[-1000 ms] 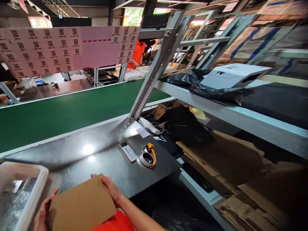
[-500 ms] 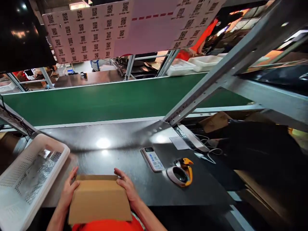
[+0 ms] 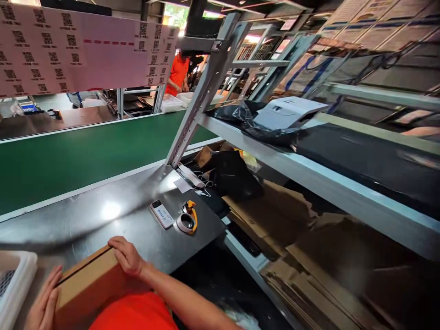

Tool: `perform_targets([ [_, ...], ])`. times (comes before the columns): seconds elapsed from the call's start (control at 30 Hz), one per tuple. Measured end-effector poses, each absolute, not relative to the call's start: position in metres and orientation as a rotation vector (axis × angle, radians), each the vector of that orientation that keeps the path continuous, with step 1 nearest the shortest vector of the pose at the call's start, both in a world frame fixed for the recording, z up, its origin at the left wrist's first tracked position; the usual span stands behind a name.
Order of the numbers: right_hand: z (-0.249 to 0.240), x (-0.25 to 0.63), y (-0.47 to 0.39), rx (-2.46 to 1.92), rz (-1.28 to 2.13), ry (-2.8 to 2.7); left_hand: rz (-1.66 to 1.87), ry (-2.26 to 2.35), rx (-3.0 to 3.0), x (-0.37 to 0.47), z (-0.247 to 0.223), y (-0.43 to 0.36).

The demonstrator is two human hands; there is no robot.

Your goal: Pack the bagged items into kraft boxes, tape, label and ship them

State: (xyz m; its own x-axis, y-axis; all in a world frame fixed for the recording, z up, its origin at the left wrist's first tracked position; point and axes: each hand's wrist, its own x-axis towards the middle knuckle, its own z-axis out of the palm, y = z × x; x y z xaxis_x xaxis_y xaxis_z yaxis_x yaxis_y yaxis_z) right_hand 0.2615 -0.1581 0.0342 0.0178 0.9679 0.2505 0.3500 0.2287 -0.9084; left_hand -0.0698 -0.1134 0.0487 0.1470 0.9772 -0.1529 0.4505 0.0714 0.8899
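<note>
Room: a workspace with metal framing; bright openings at the far side. In the distance, one person (image 3: pixel 178 73) in an orange top, beside pale tubs (image 3: pixel 171 103), contents not legible.

Belt (image 3: pixel 103 146): green, pale-edged, running across the far side of the table.

Rack (image 3: pixel 309 174): grey metal, right; its slanted post rises at the table's far corner and hides part of the belt.

Table (image 3: pixel 85 229): dark metal, shiny, light glaring off it.

Board (image 3: pixel 106 59): pink, printed with codes, hanging over the belt, far left; blocks the view behind.

Cardboard sheets (image 3: pixel 271 215): brown, flattened, stacked low at right, under the rack's shelf.

Device (image 3: pixel 288 112): white, boxy, on black plastic upon that shelf.

Basket (image 3: pixel 20 288): white, near left, cut off by the frame; mesh wall visible, contents cannot be told.

Cardboard box (image 3: pixel 89 284): brown, near left, right of the basket, grasped between both hands; a dark gap runs along its far edge. Left hand (image 3: pixel 44 298) grips the left end; right hand (image 3: pixel 126 255) clasps the far right corner.

Tape dispenser (image 3: pixel 187 221): orange, with roll, towards the table's right edge.

Phone (image 3: pixel 161 214): pale, lying flat, just left of the dispenser.

Paper slip (image 3: pixel 183 185): white, far right of the table, beside a cable (image 3: pixel 208 187).
</note>
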Motion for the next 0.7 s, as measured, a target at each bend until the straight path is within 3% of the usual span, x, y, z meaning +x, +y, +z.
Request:
perform_targets([
  [0.17, -0.045, 0.277, -0.193, -1.240, 0.431, -2.107, 0.901, 1.279, 2.086, -0.072, -0.056, -0.142],
  [0.27, -0.047, 0.330, -0.218, -1.557, 0.397, -1.966, 0.867, 1.186, 2.291, -0.089, -0.093, -0.158],
  [0.4, -0.001, 0.452, -0.222, -2.528, 0.174, -0.690, 0.755, 1.226, 2.342, -0.094, -0.083, -0.151],
  [0.53, 0.013, 0.535, -0.210, -2.740, 0.251, -0.511, 0.588, 1.128, 2.398, -0.080, -0.052, -0.134],
  [0.7, 0.008, 0.549, -0.219, -2.872, 0.416, -0.679, 0.642, 1.162, 2.274, -0.071, -0.048, -0.138],
])
